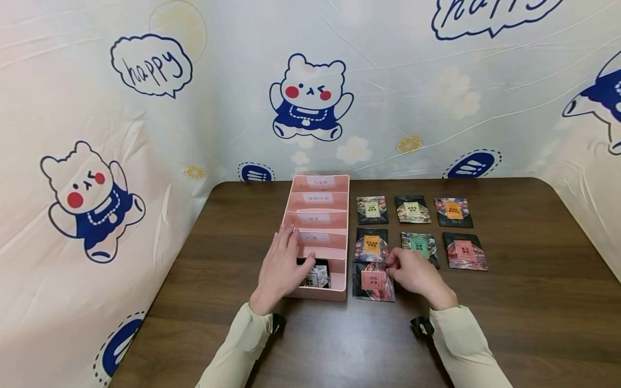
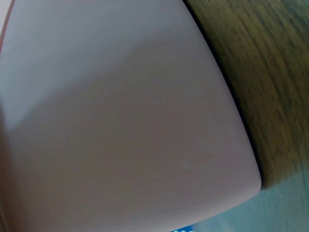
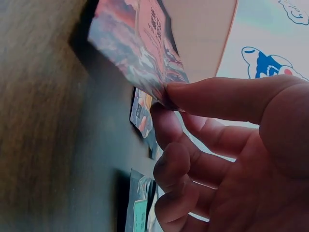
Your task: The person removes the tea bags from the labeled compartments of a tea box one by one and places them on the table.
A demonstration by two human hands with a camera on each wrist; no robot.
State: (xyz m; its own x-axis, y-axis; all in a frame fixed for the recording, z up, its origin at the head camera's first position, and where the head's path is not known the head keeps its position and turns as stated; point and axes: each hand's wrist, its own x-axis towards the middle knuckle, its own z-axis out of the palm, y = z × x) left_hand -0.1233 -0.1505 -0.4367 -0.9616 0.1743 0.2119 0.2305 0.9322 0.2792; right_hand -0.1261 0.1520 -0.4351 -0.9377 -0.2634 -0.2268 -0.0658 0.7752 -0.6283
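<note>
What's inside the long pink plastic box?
The box shows a flat black sachet with a pale printed front in its nearest compartment. The left hand covers part of it; anything beneath it, or low behind the pink dividers, would be hidden.

A pale cloth [image 1: 233, 86] with printed bears [image 1: 306, 116] hangs behind a brown wood-grain table [image 1: 533, 323].

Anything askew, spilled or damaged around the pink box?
Nothing stands out: no visible spill or damage. The nearest pink-label packet is tilted in the right wrist view, but the right grip pinches its corner. The other loose packets lie in rough rows beside the box.
</note>
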